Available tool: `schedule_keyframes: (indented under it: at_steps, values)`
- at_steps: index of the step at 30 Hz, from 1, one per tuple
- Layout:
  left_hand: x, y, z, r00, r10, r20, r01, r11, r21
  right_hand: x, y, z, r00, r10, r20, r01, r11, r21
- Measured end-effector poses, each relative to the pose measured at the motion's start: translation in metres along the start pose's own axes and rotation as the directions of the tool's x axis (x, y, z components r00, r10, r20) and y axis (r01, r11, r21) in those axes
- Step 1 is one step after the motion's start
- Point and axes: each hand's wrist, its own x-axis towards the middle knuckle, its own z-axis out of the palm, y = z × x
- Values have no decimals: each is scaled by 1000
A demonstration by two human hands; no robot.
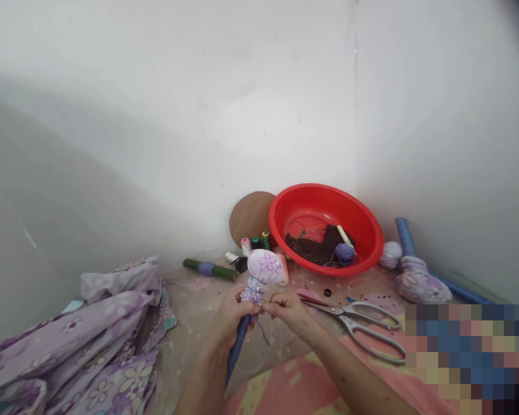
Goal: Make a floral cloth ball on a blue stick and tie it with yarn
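In the middle of the head view, my left hand (pixel 232 317) is closed around a blue-wrapped stick (pixel 239 343). A round head of white cloth with a pink flower (pixel 264 266) tops the stick, its gathered neck bound with purple yarn (pixel 256 280). At the lower edge of that cloth my right hand (pixel 288 311) pinches, fingers together; what lies between the fingertips is too small to make out. A loose end of yarn (pixel 263 333) hangs below the hands. Large metal scissors (pixel 358 325) lie just right of my right hand.
A red basin (pixel 281 230) holds dark soil and a purple yarn ball (pixel 345 252). Several thread spools (pixel 245 246) and a green tube (pixel 190 265) stand or lie behind. Floral cloth (pixel 99 340) is heaped left; another cloth-headed stick (pixel 424 282) lies right. White walls rise behind.
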Motion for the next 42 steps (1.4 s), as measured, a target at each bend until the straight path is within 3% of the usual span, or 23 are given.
schedule_keyframes:
  at_steps: [12,21,26,30,36,42]
  values:
    - [-1,1,-2,1000,7,5,-7,998,70,-1,2,-2,1000,3,16,-2,999,-47]
    - [1,-2,2,999,17,-45,-10,990,139,2,14,3,995,11,-97,-40,954,-298]
    - [3,-3,-1,996,6,-88,14,975,223,0,10,4,987,-77,-143,-1,879,-476]
    - [2,-3,-2,997,27,-79,-12,982,187,-2,7,5,978,-132,-159,23,834,-551]
    - [-1,2,-4,993,43,-106,-27,989,149,-7,-5,1,979,-206,12,197,918,-343]
    - [-2,7,-6,980,77,-181,-36,975,217,-8,-5,2,977,-211,21,210,952,-223]
